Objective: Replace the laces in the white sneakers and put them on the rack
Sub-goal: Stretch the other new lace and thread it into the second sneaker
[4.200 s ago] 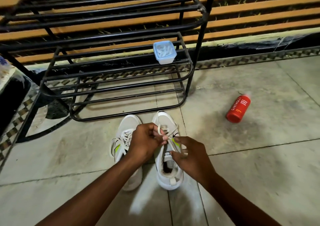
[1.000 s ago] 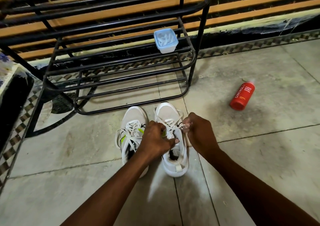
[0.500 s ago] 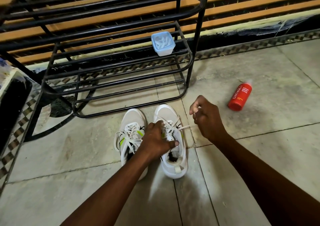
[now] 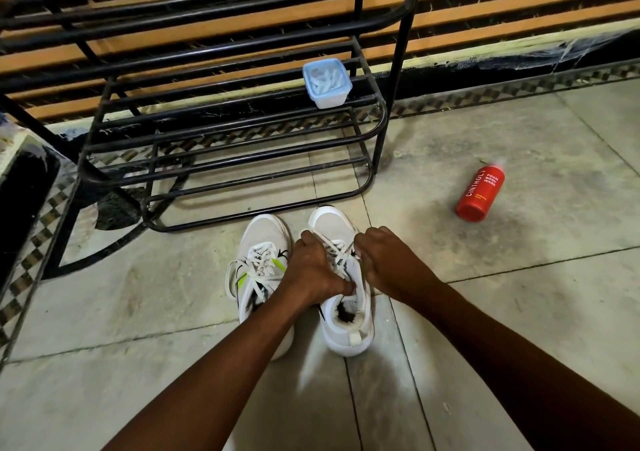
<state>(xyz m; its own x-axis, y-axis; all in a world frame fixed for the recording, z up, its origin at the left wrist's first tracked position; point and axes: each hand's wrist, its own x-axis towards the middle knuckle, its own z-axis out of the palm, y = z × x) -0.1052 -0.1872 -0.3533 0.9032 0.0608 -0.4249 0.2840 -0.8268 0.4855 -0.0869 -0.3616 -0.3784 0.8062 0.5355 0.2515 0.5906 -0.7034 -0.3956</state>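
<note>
Two white sneakers stand side by side on the tiled floor before a black metal rack (image 4: 375, 128). The left sneaker (image 4: 259, 263) has neon-green accents and is laced. The right sneaker (image 4: 346, 322) lies between my hands. My left hand (image 4: 313, 270) grips its left side and tongue area, thumb reaching toward the shoe's opening. My right hand (image 4: 384, 260) is curled at its right side, pinching the white lace (image 4: 334, 248) near the eyelets. Part of the lacing is hidden by both hands.
A small blue-lidded plastic container (image 4: 326, 82) sits on the rack's middle shelf. A red body-wash bottle (image 4: 479, 194) lies on the floor to the right. A wall of wooden slats runs behind the rack. A dark object (image 4: 20, 201) stands at far left.
My right hand had pulled the lace out to the right and up; now it is back down against the right sneaker's side. My left hand stays on the shoe.
</note>
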